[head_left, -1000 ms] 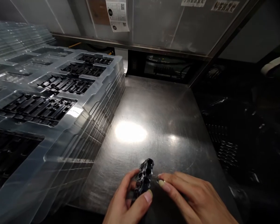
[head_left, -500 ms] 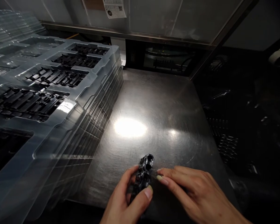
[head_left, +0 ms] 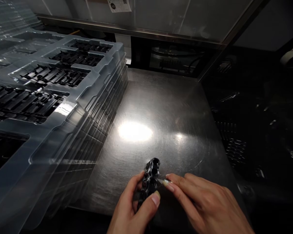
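Observation:
My left hand point(head_left: 136, 204) is closed around a black moulded part point(head_left: 151, 175) with a row of round holes, thumb on its near side and fingers behind it. The part stands tilted over the front of the metal table point(head_left: 166, 107). To its right, my right hand point(head_left: 202, 198) pinches a small, thin blade-like tool point(head_left: 162, 181) between thumb and forefinger. The tool's pointed tip reaches the part's right edge, beside the holes; whether it touches I cannot tell. Most of the tool is hidden by the fingers.
A tall stack of clear plastic trays point(head_left: 88, 84) stands along the left side, its top tray holding several black parts point(head_left: 56, 75) in compartments. A metal-framed panel point(head_left: 161, 16) with a paper label point(head_left: 119, 5) rises behind the table. Dark objects lie beyond the right edge.
The tool's tip, in my right hand, is now closer against the black part and shows more clearly. My left hand keeps its hold; the whole view has shifted slightly.

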Demonstrator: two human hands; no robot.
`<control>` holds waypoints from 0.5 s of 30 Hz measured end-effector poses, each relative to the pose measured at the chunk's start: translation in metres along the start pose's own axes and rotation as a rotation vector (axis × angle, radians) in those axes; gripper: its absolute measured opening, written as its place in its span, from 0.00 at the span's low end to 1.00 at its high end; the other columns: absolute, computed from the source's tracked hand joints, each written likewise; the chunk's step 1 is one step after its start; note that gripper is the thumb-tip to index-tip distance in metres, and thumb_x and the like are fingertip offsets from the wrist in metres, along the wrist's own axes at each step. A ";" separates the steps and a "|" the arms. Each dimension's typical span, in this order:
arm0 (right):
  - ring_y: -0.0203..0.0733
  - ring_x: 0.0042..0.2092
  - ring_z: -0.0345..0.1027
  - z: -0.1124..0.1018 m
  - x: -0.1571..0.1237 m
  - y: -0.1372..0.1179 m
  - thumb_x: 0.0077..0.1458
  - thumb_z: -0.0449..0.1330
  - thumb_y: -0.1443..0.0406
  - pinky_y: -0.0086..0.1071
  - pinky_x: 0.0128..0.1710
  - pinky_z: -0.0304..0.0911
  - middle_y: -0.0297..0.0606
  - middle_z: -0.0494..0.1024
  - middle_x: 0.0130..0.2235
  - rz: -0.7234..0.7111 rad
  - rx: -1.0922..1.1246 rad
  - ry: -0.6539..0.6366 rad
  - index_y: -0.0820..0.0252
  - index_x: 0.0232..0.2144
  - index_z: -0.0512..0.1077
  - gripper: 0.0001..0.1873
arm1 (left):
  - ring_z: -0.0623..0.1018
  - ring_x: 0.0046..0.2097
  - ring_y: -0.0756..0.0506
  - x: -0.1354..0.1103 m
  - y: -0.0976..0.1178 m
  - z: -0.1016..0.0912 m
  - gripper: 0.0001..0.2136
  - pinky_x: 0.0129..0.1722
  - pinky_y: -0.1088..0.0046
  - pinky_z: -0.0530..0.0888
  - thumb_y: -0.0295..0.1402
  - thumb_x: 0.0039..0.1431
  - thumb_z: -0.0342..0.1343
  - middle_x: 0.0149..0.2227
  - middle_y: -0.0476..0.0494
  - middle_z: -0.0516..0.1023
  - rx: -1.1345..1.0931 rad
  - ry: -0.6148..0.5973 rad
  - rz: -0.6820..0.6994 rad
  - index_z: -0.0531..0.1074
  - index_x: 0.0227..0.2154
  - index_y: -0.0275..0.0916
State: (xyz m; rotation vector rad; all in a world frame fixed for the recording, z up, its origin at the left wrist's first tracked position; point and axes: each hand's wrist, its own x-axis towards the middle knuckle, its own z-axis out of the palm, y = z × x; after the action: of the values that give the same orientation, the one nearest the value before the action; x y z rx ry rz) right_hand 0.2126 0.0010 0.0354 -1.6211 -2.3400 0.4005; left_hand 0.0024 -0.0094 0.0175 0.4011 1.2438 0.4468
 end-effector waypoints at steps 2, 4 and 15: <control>0.36 0.29 0.70 0.000 -0.006 0.000 0.68 0.62 0.64 0.33 0.29 0.63 0.33 0.78 0.29 -0.080 -0.098 0.018 0.59 0.56 0.77 0.16 | 0.79 0.39 0.45 0.000 0.000 0.000 0.35 0.29 0.71 0.73 0.54 0.59 0.62 0.60 0.35 0.73 -0.001 -0.012 -0.017 0.60 0.63 0.44; 0.35 0.31 0.71 0.003 -0.010 0.000 0.65 0.64 0.69 0.34 0.34 0.65 0.33 0.78 0.31 -0.080 -0.103 0.123 0.60 0.59 0.74 0.21 | 0.77 0.33 0.49 0.001 0.000 -0.001 0.34 0.31 0.69 0.75 0.54 0.60 0.61 0.61 0.36 0.73 0.010 -0.010 -0.018 0.59 0.64 0.46; 0.29 0.27 0.54 0.024 0.033 -0.020 0.58 0.66 0.40 0.26 0.26 0.50 0.29 0.67 0.27 0.896 1.361 -0.423 0.62 0.32 0.70 0.30 | 0.76 0.27 0.51 0.002 -0.004 -0.002 0.40 0.26 0.70 0.71 0.56 0.58 0.64 0.59 0.32 0.76 -0.050 -0.045 0.028 0.56 0.65 0.41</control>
State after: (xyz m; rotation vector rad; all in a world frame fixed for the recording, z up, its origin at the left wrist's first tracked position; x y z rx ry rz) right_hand 0.1757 0.0240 0.0228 -1.6219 -0.7114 2.0361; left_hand 0.0017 -0.0115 0.0130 0.3841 1.1820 0.4895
